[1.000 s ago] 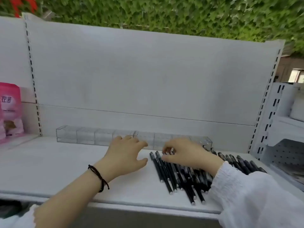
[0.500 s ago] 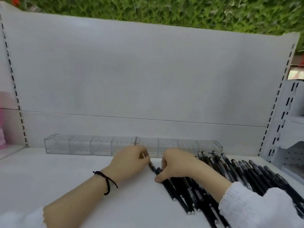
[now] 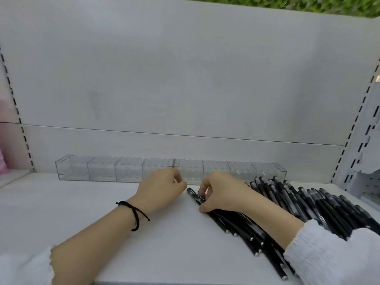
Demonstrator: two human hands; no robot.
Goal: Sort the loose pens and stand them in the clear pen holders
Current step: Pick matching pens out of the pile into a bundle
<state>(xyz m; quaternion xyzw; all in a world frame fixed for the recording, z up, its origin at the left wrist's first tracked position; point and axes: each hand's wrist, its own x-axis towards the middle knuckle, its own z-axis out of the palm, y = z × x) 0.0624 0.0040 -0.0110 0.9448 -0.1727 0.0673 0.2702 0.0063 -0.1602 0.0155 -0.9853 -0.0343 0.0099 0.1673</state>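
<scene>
Black pens are lying flat, fanning right of and toward the viewer from the right hand pinching the leftmost pen, with empty clear pen holders standing in a row just beyond.

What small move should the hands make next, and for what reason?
Probably lift the pen that the right hand grips and stand it in the clear pen holders just behind. The holders look empty, while the other pens lie flat in a pile.

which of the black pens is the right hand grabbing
The leftmost pen in the pile: the right hand pinches it, its cap end poking out toward the left hand.
</scene>
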